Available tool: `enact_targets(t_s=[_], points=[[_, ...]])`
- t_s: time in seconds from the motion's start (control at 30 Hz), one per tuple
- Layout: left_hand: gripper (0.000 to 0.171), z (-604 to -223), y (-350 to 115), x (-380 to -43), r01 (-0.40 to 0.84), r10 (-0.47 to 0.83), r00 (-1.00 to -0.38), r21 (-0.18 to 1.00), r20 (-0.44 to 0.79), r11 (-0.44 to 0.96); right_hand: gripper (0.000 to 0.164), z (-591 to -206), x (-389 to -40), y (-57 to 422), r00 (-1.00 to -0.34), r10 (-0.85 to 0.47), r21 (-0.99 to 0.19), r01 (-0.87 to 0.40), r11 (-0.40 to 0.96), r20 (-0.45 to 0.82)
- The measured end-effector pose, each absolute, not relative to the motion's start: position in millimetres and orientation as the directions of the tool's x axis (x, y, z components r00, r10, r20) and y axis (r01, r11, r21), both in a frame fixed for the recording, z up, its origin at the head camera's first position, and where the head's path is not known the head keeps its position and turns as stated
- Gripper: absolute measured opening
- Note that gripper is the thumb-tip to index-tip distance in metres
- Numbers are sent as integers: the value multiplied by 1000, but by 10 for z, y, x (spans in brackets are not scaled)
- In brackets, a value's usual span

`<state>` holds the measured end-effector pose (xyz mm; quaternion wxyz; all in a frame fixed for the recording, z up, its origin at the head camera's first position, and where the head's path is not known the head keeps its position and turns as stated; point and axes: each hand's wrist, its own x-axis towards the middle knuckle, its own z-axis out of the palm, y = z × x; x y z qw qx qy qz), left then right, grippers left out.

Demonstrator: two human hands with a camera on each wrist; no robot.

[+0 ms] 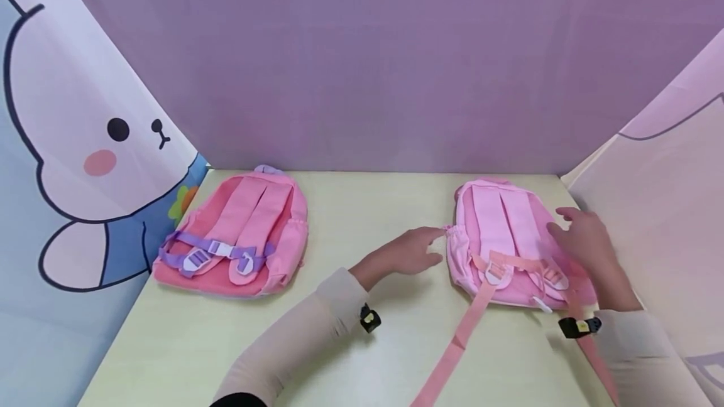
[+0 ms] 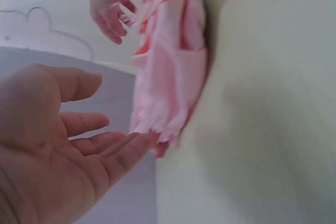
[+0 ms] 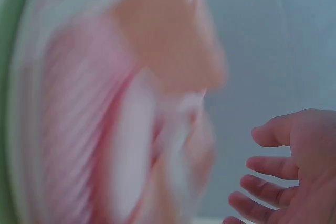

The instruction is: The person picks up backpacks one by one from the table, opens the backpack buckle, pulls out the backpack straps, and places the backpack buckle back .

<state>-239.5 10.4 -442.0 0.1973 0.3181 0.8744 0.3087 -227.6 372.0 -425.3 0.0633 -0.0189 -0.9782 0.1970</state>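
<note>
A pink backpack (image 1: 523, 225) lies on the table's right side with its shoulder straps facing up. Salmon webbing (image 1: 466, 325) runs from its white buckles (image 1: 496, 272) toward the front edge, and a white clip (image 1: 542, 304) dangles at its bottom. My left hand (image 1: 410, 251) reaches in from the left, fingers extended, fingertips at the bag's side pocket (image 2: 168, 93). My right hand (image 1: 588, 240) hovers by the bag's right side, fingers spread and loosely bent, with nothing in them; the right wrist view shows it apart from the blurred bag (image 3: 79, 119).
A second pink backpack (image 1: 249, 231) with purple straps and a fastened white buckle (image 1: 220, 249) lies on the left of the pale table (image 1: 362, 206). A purple backdrop (image 1: 384, 68) stands behind, with a rabbit-printed cloth (image 1: 73, 162) on the left and another cloth on the right.
</note>
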Motion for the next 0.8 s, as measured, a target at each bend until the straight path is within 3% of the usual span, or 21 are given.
enact_targets(t_s=[0.2,0.5,0.8], points=[[61,-4262,-447,-2354,366,620,-777,721,-111,588,44,-4093,-2369,3195,-977,-45,-441,-134,888,207],[60,-3873,-1295,-2203,239,457,-888,798,-50,553,44,-3987,-2542,2334,-971,-200,-524,-240,817,132],[64,-3639,-2081,-2033,149,285,-955,695,-83,704,47,-4100,-2573,1462,-932,-343,-574,-344,743,115]])
